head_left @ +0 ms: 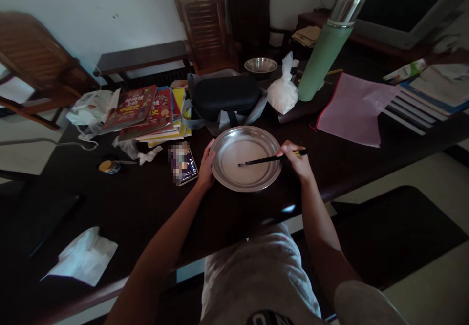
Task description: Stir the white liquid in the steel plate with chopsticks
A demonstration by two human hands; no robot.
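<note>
Metal bowl [246, 187] stands on the dark table [216, 220] before the wearer, its left rim gripped by the left hand [207, 164], presumably for steadiness; the right hand [294, 157] pinches a slim brush [262, 160] slanted over the right rim, apparently so its tip reaches the middle. Round and shiny, the vessel shows a broad rim and pale, cloudy contents.

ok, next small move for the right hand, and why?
I'd try a small stir with the brush: the right hand holds it, tip over the pale middle of the metal dish, and the left hand holds the dish, likely enough to steady it.
</note>
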